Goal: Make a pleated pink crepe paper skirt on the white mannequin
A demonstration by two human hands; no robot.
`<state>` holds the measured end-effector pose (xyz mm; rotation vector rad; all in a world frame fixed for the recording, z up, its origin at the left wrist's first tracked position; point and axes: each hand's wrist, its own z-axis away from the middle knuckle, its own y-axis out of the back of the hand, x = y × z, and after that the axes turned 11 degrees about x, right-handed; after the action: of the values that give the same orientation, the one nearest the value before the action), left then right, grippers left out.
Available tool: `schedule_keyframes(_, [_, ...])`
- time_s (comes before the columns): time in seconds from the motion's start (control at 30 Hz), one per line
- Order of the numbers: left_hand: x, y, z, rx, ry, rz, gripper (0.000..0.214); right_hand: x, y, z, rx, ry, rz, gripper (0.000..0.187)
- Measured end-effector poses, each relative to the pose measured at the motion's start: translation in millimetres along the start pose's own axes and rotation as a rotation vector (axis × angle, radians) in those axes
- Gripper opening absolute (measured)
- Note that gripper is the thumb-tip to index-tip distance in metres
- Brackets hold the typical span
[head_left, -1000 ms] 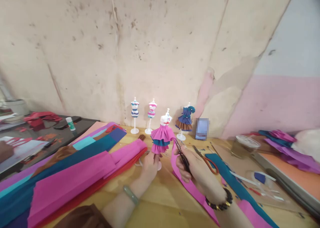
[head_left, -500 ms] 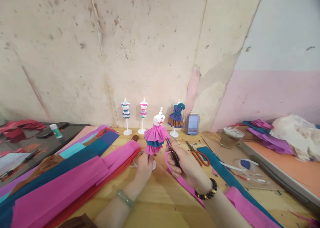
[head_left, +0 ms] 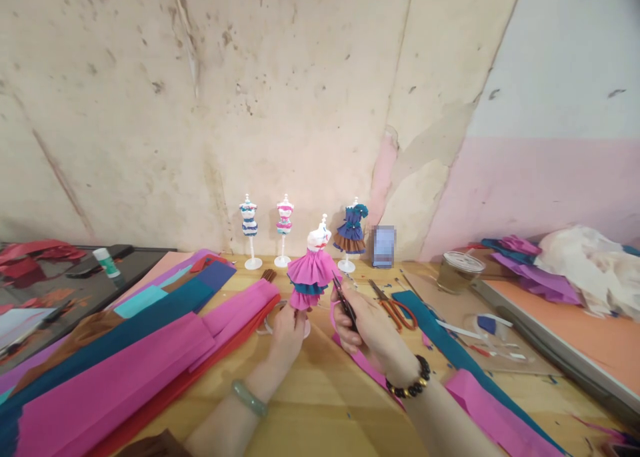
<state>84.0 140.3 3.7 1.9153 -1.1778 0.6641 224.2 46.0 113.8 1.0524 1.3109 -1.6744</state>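
Miniature dress form [head_left: 317, 245], pink-and-teal tiered skirt [head_left: 312, 271], upright on the counter [head_left: 285, 420] — likely light and stiff, the ruffles soft and easily crushed, so best held by its stand [head_left: 307, 329]. Left hand [head_left: 286, 330]: fingers closed on it below the hem; right hand [head_left: 367, 323]: curled around a dark slender tool [head_left: 345, 303], tip at the skirt's edge.

The left hand [head_left: 289, 327] mostly hides the pole of the mannequin [head_left: 317, 240].
The right hand [head_left: 367, 327] covers much of the dark tool [head_left: 345, 305], its kind uncertain, and part of the pink strip [head_left: 367, 367]. The bottom edge crops the brown sleeve [head_left: 163, 445] and 2 forearms [head_left: 443, 413]; pixelation obscures the upright screen [head_left: 383, 247].
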Motion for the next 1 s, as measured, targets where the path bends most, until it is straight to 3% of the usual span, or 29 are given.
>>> schedule_keyframes(1.0, [-6.4, -3.7, 3.1, 0.021, 0.025, -0.006, 0.033, 3.4, 1.6, -4.4, 0.029, 0.007, -0.022, 0.048])
